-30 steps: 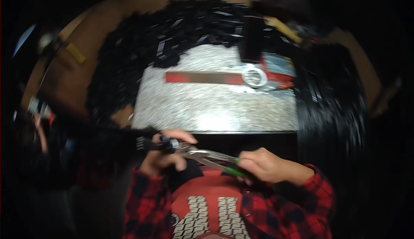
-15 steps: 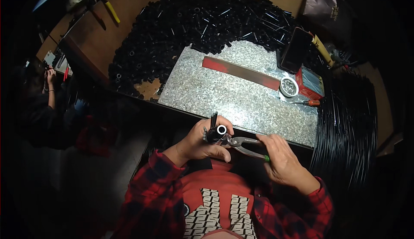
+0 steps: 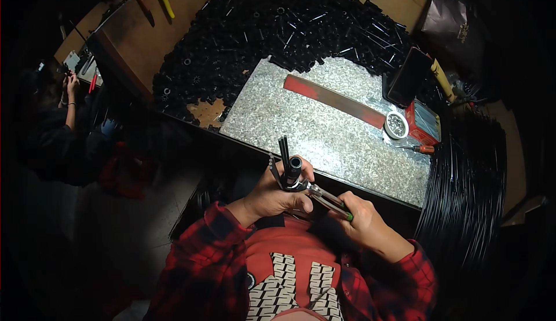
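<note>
In front of my body, my left hand (image 3: 271, 192) is closed around a black tubular part (image 3: 295, 164). Its round open end points up, and several thin black rods stand beside the tube. My right hand (image 3: 370, 221) grips a pair of pliers (image 3: 330, 197) with bare metal handles and a green end. Their jaws reach the lower part of the tube beside my left fingers; what exactly they bite on is too small to tell.
A speckled board (image 3: 255, 112) carries a red-brown bar (image 3: 333, 101) and a white cup (image 3: 396, 125) of small metal bits. Near them are a red box (image 3: 421, 121), a screwdriver (image 3: 425, 148) and a phone (image 3: 410, 78). Behind lies a black parts heap (image 3: 231, 49); a co-worker's hand (image 3: 72, 83) shows far left.
The pliers' handles have come together in my right hand, which has moved slightly left. The tube now stands more upright in my left hand. The whole view has shifted a little.
</note>
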The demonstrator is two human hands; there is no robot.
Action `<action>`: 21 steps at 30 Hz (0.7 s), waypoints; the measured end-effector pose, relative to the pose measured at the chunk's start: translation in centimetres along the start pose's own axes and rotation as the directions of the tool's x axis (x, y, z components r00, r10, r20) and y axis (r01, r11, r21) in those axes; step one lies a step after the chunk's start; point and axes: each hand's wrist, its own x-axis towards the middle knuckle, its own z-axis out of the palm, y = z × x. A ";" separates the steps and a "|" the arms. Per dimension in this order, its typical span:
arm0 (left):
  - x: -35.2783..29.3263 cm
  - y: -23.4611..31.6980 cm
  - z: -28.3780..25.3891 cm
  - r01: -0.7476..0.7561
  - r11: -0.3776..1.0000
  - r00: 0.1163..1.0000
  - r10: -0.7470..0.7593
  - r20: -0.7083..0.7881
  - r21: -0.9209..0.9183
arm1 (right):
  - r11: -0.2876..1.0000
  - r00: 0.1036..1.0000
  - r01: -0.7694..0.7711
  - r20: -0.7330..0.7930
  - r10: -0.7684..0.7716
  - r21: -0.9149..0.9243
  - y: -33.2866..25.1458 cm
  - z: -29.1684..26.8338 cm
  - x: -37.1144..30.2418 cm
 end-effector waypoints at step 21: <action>-1.0 -1.2 -0.4 -0.055 0.997 0.998 0.054 0.014 0.061 | 0.725 0.851 -0.438 -0.505 0.144 -0.531 7.8 -12.6 6.0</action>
